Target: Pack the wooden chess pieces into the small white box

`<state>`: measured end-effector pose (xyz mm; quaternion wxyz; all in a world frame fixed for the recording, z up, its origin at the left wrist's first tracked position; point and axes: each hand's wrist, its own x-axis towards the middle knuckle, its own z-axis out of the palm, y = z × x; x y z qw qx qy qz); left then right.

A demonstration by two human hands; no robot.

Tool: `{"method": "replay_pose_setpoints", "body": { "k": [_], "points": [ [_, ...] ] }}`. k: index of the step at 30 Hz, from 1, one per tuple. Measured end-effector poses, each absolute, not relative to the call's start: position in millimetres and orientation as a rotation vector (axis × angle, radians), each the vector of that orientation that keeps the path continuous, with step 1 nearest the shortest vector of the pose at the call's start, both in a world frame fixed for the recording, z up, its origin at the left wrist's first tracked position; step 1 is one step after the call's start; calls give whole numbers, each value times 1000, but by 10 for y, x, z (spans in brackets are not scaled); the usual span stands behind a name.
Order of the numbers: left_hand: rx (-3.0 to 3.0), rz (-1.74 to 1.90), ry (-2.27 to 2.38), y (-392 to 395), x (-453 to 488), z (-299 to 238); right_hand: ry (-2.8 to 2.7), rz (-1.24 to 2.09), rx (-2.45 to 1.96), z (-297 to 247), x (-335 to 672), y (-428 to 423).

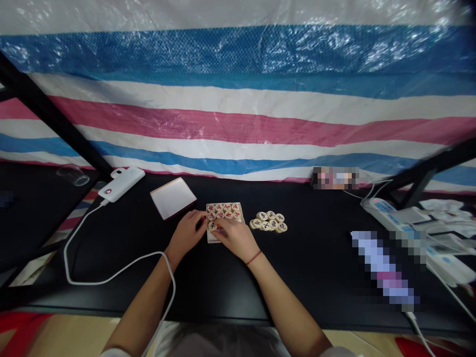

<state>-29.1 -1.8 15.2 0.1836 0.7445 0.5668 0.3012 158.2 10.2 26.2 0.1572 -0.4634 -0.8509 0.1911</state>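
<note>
A shallow white box (pixel 213 239) lies on the black table, with rows of round xiangqi pieces (pixel 220 214) marked in red characters in its far part. Below them is a piece with a black character (pixel 211 226). My right hand (pixel 238 240) reaches over the box from the right, its fingertips closed at this black-marked piece and hiding part of the box. At the box's left edge, my left hand (pixel 188 230) has its fingers curled against the side. To the right, a loose stack of black-marked pieces (pixel 269 221) lies on the table.
The box's lid (pixel 173 197) lies at the back left, near a white power bank (pixel 122 184) whose cable (pixel 111 281) crosses my left forearm. A clear cup (pixel 74 175) lies further left. At right are a power strip (pixel 390 213) and a blurred-out phone-like object (pixel 385 270).
</note>
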Motion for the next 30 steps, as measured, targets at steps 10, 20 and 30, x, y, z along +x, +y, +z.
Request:
{"method": "replay_pose_setpoints", "body": {
  "k": [10, 20, 30],
  "points": [
    [2053, 880, 1589, -17, -288, 126, -1984, 627, -1373, 341, 1831, 241],
    [2032, 925, 1582, -26, -279, 121, -2086, 769, -1918, 452, 2618, 619],
    [2038, 944, 1586, -29, -307, 121, -2243, 616, -2080, 483, 2476, 694]
  ]
}}
